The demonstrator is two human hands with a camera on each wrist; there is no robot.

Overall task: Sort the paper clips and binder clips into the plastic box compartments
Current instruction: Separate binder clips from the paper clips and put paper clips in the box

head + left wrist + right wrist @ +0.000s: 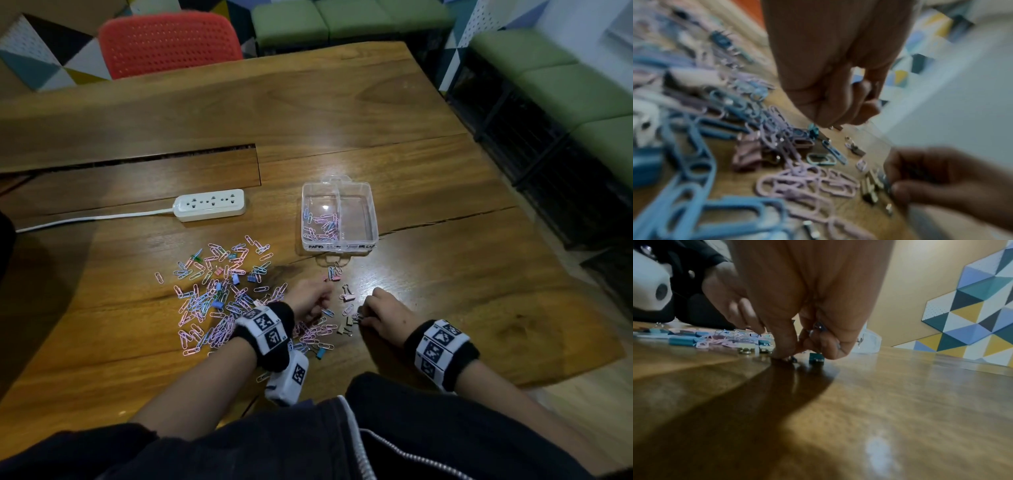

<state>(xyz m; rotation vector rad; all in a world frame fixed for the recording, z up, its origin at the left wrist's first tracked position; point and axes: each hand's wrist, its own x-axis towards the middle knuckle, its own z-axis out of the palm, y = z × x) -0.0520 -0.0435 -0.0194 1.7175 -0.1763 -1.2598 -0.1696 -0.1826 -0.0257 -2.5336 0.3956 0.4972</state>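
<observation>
A clear plastic box (371, 205) with two compartments stands past my hands; its left side holds paper clips (323, 224) and its right side is bare. A big pile of pastel paper clips (219, 294) lies to the left. My left hand (322, 298) hovers low at the pile's right edge, its fingers (838, 100) curled round small clips. My right hand (364, 313) is down on the table and pinches a small binder clip (793, 359), with more metal clips tucked in its palm. A teal binder clip (816, 357) sits just beside its fingertips.
Loose binder clips lie between the hands: a pink one (348, 295), tan ones (344, 328), a blue one (320, 353). A white power strip (209, 204) with its cord lies at the left. A red chair (168, 44) stands behind the wooden table (445, 274).
</observation>
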